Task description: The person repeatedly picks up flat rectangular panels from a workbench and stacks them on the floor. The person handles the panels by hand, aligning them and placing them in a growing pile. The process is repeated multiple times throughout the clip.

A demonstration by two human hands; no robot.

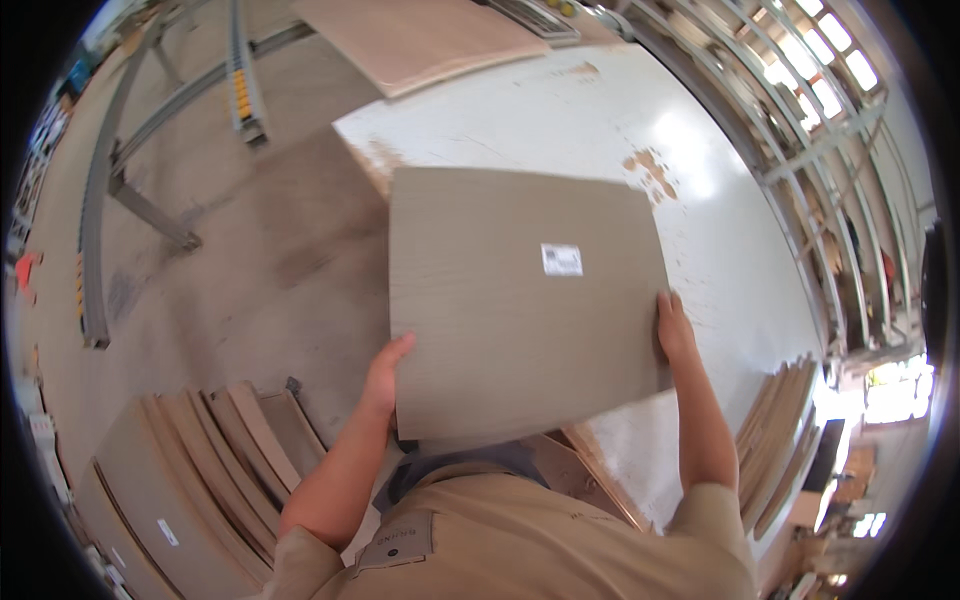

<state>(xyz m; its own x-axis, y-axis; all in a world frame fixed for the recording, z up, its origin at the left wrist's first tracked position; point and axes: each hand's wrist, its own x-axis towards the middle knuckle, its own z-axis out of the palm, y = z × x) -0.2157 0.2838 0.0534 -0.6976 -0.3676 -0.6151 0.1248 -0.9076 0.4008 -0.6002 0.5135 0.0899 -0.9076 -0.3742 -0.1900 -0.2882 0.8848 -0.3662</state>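
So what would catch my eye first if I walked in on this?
The big grey-brown panel held at centre, left hand and right hand gripping its side edges, over a scuffed white table. At lower left, a stack of similar boards leans on edge.

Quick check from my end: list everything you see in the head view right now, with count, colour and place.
Panel: one, grey-brown, white sticker, held over table edge at centre.
Table: one, white, worn patches, upper centre to right.
Board: one, pale wood, top centre.
Fanned panels: several, grey-brown, lower left on floor.
Stacked panels: several, wood-edged, lower right.
Metal frame: one, grey, upper left.
Racking: grey, right side.
Left hand: grips panel's left edge.
Right hand: grips panel's right edge.
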